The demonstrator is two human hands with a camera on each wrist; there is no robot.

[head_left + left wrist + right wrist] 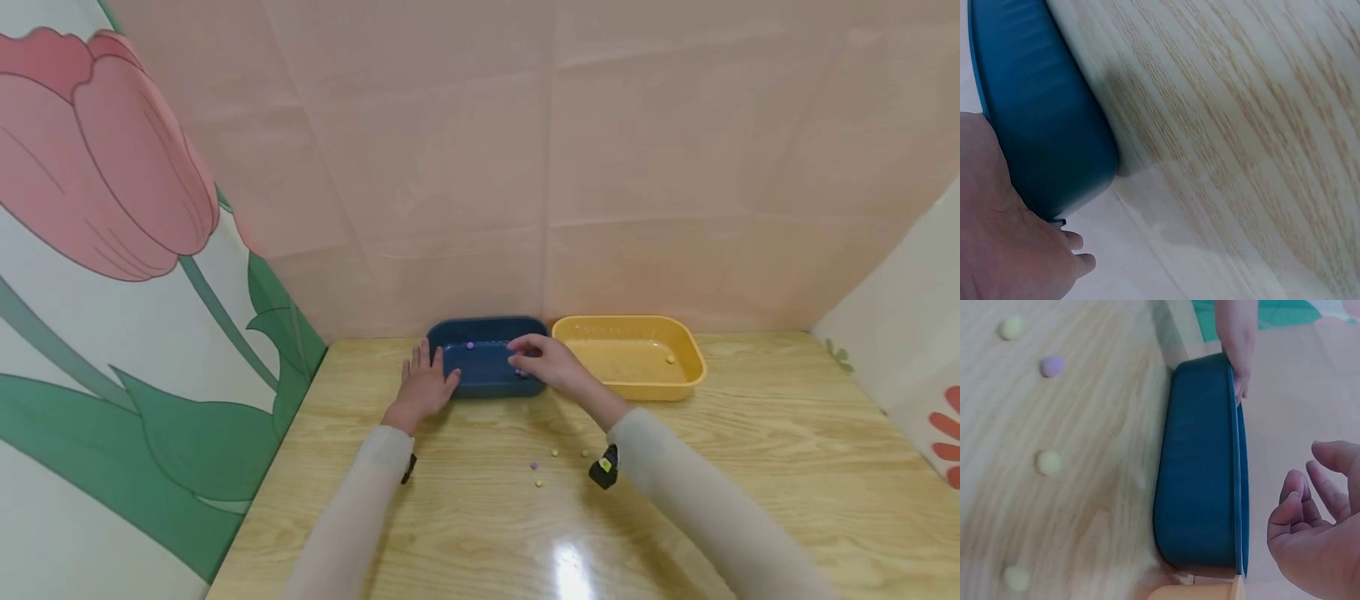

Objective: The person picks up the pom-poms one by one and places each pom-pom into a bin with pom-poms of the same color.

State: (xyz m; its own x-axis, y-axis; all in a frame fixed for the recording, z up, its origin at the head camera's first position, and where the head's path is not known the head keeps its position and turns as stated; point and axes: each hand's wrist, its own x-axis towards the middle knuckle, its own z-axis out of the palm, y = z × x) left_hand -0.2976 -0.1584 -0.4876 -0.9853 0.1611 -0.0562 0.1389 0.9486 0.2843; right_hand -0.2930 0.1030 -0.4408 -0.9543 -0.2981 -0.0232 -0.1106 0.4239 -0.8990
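Observation:
My left hand [424, 388] rests at the left end of a dark blue tray [487, 389], its fingers straight and spread at the rim. In the left wrist view, part of that hand [1010, 244] lies along the tray's edge. Over the tray's right end hovers my right hand [551, 364]. In the right wrist view its thumb [1335, 455] stands apart from the loosely bent fingers, with nothing seen between them. Inside the blue tray lie a small purple ball [470, 345] and more purple [520, 372] just under the right hand.
A yellow tray [697, 375] stands to the right of the blue one, with a small yellow ball [671, 359] inside. On the wooden table in front lie a purple ball [534, 466] and several yellow balls, one nearest me [538, 483]. A pink-covered wall [450, 208] rises behind.

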